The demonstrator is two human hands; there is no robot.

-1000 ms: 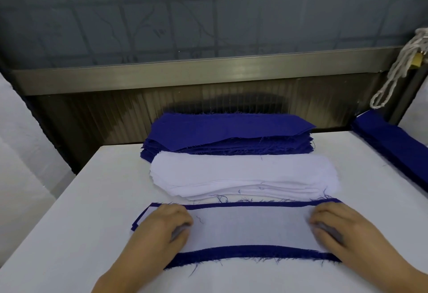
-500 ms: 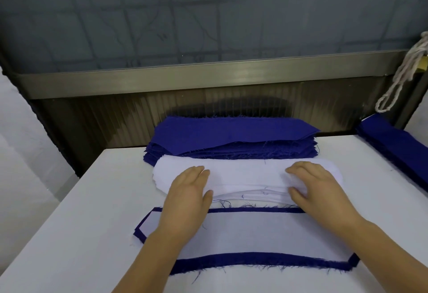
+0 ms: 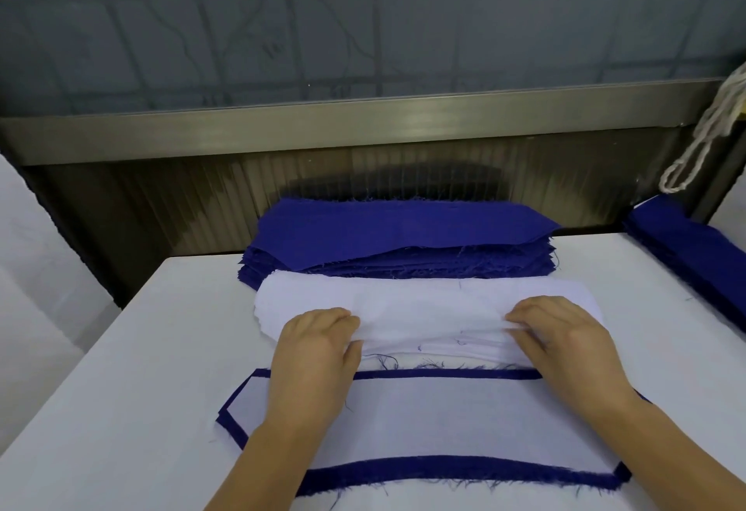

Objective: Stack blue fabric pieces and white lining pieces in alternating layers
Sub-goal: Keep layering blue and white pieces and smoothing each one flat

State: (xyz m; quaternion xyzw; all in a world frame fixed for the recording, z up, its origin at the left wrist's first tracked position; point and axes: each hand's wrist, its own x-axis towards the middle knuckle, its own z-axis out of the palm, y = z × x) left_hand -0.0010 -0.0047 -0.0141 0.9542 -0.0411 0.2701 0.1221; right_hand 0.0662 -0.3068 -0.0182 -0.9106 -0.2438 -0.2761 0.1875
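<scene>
The pile of white lining pieces [image 3: 424, 304] lies crosswise on the counter [image 3: 133, 369], just beyond the layered stack [image 3: 424, 417] and in front of the blue fabric pile [image 3: 403, 236]; its long axis runs left to right. Its near edge is pinched by the left hand [image 3: 319, 345] and right hand [image 3: 565, 337], fingers curled, one towards each end and about equally near. A pull towards the body is judged the coming move.
</scene>
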